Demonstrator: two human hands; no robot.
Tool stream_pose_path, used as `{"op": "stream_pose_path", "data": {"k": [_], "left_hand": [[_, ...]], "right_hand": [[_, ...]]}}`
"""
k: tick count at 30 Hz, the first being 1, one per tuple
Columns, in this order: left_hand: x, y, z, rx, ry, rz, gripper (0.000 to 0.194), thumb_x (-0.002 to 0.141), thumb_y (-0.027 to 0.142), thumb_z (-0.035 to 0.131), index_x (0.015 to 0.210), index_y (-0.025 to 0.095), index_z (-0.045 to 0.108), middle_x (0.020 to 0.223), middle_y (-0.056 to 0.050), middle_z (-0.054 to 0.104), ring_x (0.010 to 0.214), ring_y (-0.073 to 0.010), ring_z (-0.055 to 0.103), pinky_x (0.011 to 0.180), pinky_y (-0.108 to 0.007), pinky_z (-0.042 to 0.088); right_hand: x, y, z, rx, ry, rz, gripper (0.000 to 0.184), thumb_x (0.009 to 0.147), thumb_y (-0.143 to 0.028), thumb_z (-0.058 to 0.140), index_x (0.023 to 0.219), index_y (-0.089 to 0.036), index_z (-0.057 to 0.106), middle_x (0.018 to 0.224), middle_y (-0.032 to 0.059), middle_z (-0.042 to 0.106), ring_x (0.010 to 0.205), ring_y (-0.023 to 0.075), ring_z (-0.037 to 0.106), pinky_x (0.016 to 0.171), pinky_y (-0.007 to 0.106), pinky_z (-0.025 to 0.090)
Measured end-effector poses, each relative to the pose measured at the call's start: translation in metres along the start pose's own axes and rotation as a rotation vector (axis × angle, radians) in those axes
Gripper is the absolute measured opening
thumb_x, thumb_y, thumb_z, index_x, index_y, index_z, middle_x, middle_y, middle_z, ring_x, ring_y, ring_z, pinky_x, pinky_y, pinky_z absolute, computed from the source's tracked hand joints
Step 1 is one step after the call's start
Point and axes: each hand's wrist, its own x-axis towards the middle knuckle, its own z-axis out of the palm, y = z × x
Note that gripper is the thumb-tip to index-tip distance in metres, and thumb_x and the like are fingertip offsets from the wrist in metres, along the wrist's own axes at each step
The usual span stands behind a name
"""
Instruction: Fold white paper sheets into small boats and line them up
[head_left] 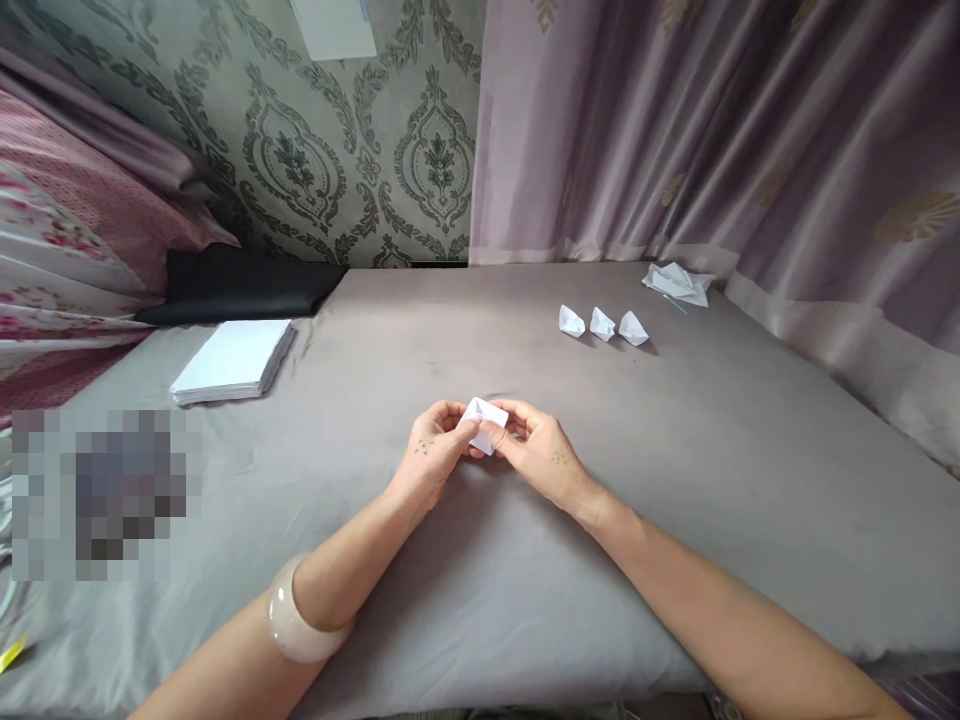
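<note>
A small piece of folded white paper (480,412) is held between both hands over the middle of the cloth-covered table. My left hand (435,445) pinches its left side, thumb on top. My right hand (544,450) grips the right side, its thumb also pressed on the paper's face. The fingertips behind the paper are partly hidden. Farther back and to the right, three folded white paper shapes (602,324) stand in a row on the cloth.
A stack of white paper (234,360) lies at the left, in front of a folded black cloth (247,285). Crumpled white papers (679,283) rest at the back right by the curtain (600,130). A blurred patch covers something at the left, and a yellow object (12,653) lies near the lower-left edge.
</note>
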Motion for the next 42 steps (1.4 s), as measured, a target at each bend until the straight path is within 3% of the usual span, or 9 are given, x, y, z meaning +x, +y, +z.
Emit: {"op": "stream_pose_path", "data": {"k": [3,6,11,16,22,27,31,37,42], "left_hand": [[0.000,-0.001,-0.001,-0.025,0.027,-0.004,0.025,0.069,0.026,0.073,0.082,0.014,0.055,0.075,-0.002,0.064,0.063,-0.0118,0.062,0.062,-0.025,0.053],[-0.001,0.000,-0.001,-0.053,0.010,-0.019,0.033,0.066,0.024,0.076,0.088,0.015,0.053,0.077,-0.002,0.064,0.068,-0.0139,0.063,0.065,-0.029,0.055],[-0.004,0.009,-0.003,-0.082,-0.105,-0.051,0.035,0.074,0.029,0.070,0.102,0.013,0.056,0.075,-0.003,0.063,0.069,-0.0144,0.063,0.068,-0.031,0.056],[-0.003,0.009,-0.007,-0.040,-0.203,-0.029,0.038,0.068,0.012,0.069,0.105,0.014,0.061,0.081,-0.003,0.068,0.077,-0.0137,0.064,0.076,-0.027,0.053],[0.000,0.004,-0.008,-0.004,-0.195,-0.002,0.023,0.072,0.028,0.075,0.085,0.013,0.065,0.068,-0.002,0.066,0.062,-0.0090,0.059,0.067,-0.021,0.048],[0.002,0.003,-0.013,-0.034,-0.160,-0.041,0.024,0.072,0.032,0.076,0.082,0.013,0.066,0.068,-0.003,0.067,0.063,-0.0096,0.060,0.064,-0.021,0.047],[0.002,0.001,-0.014,-0.048,-0.138,-0.050,0.018,0.072,0.027,0.073,0.077,0.013,0.062,0.065,-0.003,0.065,0.060,-0.0098,0.059,0.062,-0.021,0.047],[-0.003,0.009,-0.009,-0.094,-0.181,-0.050,0.016,0.073,0.024,0.072,0.078,0.013,0.061,0.063,-0.002,0.063,0.058,-0.0093,0.057,0.060,-0.021,0.046],[-0.004,0.011,-0.006,-0.208,-0.268,-0.011,0.024,0.071,0.020,0.076,0.091,0.015,0.064,0.082,-0.003,0.066,0.073,-0.0119,0.061,0.065,-0.023,0.049]], "right_hand": [[-0.003,0.002,0.004,-0.056,0.041,-0.058,0.034,0.078,-0.033,0.067,0.110,-0.021,0.064,0.100,0.0055,0.072,0.089,0.0180,0.067,0.074,0.028,0.056],[-0.001,0.006,0.002,-0.139,0.084,-0.090,0.025,0.084,-0.028,0.055,0.105,-0.021,0.067,0.099,0.0046,0.072,0.087,0.0171,0.067,0.073,0.028,0.055],[0.007,0.010,-0.009,-0.205,0.118,-0.052,0.029,0.086,-0.025,0.050,0.109,-0.019,0.065,0.095,0.0051,0.073,0.084,0.0177,0.067,0.074,0.030,0.053],[0.007,0.006,-0.015,-0.131,0.080,-0.015,0.026,0.084,-0.028,0.055,0.108,-0.019,0.055,0.089,0.0042,0.074,0.080,0.0168,0.067,0.075,0.030,0.051],[0.003,-0.003,-0.016,-0.061,0.003,0.007,0.024,0.086,-0.036,0.056,0.103,-0.019,0.055,0.084,0.0030,0.072,0.076,0.0161,0.067,0.069,0.029,0.051],[0.002,-0.013,-0.015,0.035,-0.051,0.038,0.039,0.087,-0.054,0.051,0.095,-0.018,0.063,0.086,0.0049,0.069,0.078,0.0164,0.065,0.064,0.027,0.050],[0.001,-0.013,-0.013,0.083,-0.052,0.051,0.034,0.076,-0.047,0.068,0.092,-0.018,0.065,0.085,0.0037,0.069,0.075,0.0144,0.061,0.066,0.027,0.046],[0.003,-0.011,-0.015,0.223,-0.094,0.118,0.027,0.076,-0.042,0.069,0.083,-0.016,0.064,0.070,-0.0019,0.061,0.064,0.0089,0.051,0.064,0.025,0.041],[0.004,-0.011,-0.018,0.325,-0.034,0.186,0.041,0.071,-0.042,0.074,0.100,-0.018,0.057,0.072,-0.0018,0.065,0.062,0.0093,0.055,0.062,0.025,0.042]]}}
